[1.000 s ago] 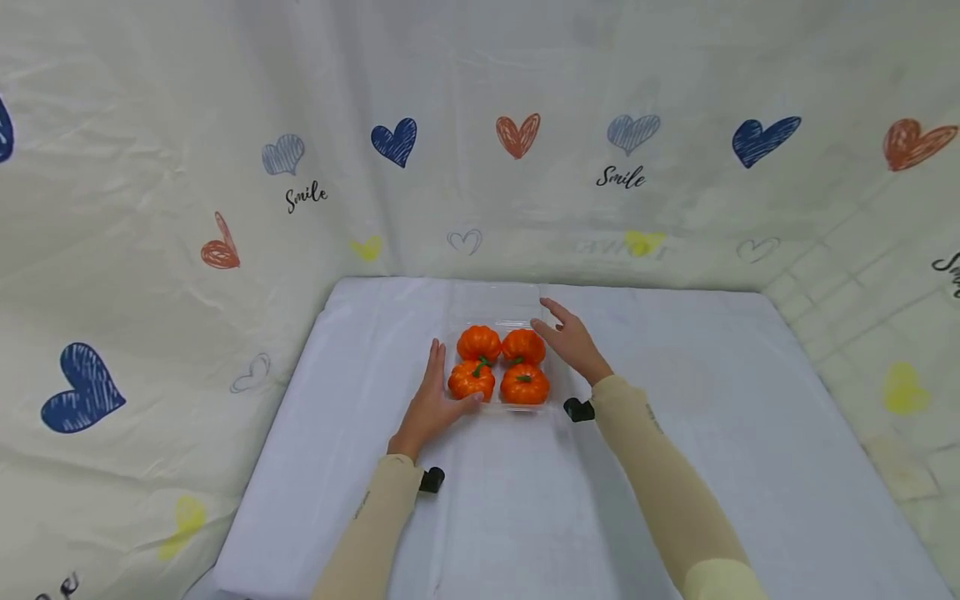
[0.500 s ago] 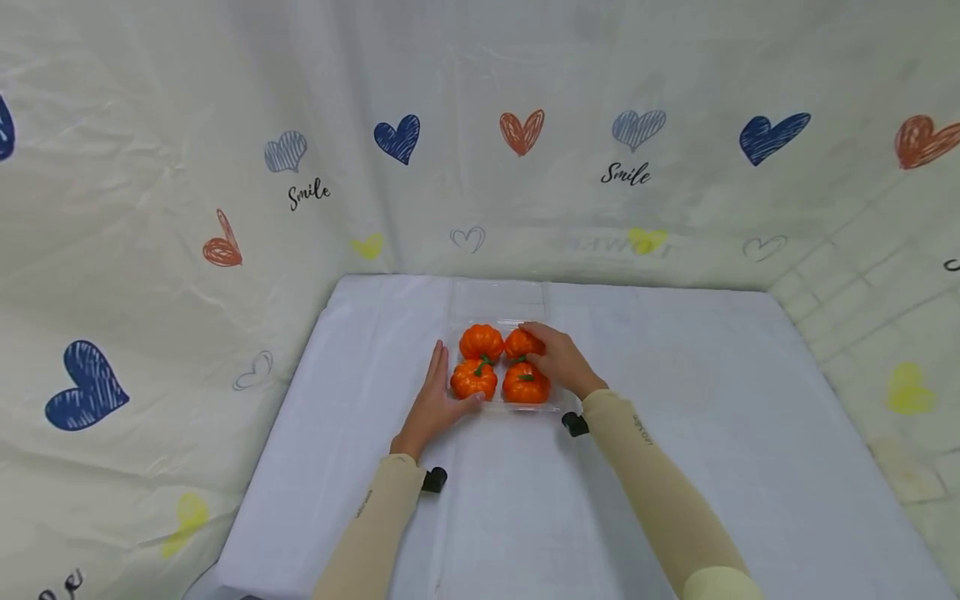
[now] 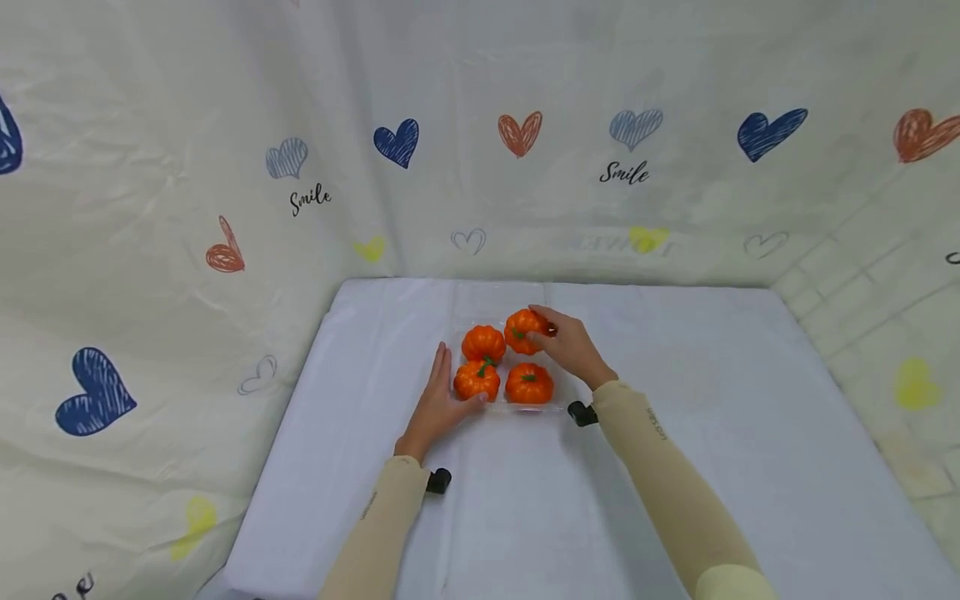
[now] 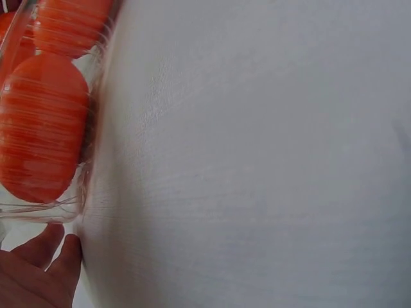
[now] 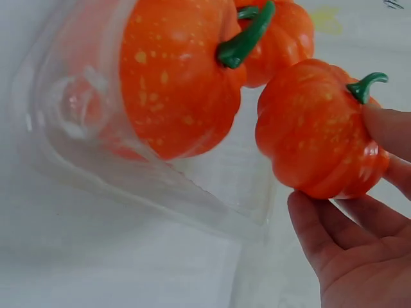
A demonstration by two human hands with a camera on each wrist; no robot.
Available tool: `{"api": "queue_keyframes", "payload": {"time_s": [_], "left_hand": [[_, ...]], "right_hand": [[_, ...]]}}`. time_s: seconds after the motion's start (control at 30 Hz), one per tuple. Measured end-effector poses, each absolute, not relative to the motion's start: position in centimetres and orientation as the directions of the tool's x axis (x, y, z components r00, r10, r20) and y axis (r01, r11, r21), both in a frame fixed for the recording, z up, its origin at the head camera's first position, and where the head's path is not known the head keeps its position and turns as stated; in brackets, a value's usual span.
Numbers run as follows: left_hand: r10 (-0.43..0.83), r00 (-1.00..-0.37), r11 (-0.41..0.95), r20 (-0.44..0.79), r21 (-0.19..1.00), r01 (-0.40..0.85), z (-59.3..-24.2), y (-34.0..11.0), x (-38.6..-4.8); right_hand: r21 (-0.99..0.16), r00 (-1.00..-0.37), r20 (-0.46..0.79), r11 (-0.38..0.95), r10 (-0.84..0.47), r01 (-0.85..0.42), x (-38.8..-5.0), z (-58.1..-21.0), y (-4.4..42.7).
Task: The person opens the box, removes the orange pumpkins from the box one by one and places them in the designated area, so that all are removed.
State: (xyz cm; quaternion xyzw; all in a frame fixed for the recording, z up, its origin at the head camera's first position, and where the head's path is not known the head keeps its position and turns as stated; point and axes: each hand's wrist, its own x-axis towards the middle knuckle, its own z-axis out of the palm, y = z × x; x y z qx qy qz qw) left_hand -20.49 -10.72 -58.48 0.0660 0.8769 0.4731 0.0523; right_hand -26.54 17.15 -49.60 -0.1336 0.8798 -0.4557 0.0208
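Note:
In the head view my right hand holds a small orange toy pumpkin with a green stem between thumb and fingers. The right wrist view shows this pumpkin raised above the clear plastic container. Three similar pumpkins sit inside: one at back left, one at front left, one at front right. My left hand rests against the container's left side, fingers straight, thumb at its front edge. In the left wrist view its fingers touch the container's wall.
The container's clear lid lies folded back behind it, near the table's rear edge. A white cloth covers the table. Behind and beside it hangs a pale curtain printed with hearts.
My right hand came down onto the back right pumpkin, gripped it and raised it up from the container. My left hand has stayed at the container's side.

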Motion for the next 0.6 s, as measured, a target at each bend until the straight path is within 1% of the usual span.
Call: {"api": "queue_keyframes", "payload": {"time_s": [0.33, 0.6], "left_hand": [[0.156, -0.987, 0.548, -0.045, 0.835, 0.049, -58.2, -10.7, -20.2], [0.157, -0.987, 0.558, -0.038, 0.828, 0.057, -58.1, -10.6, -20.4]], "right_hand": [[-0.859, -0.995, -0.011, 0.511, -0.097, -0.040, -26.1, -49.4, 19.2], [-0.871, -0.998, -0.051, 0.491, -0.030, 0.030, -26.0, -49.9, 21.6]]}}
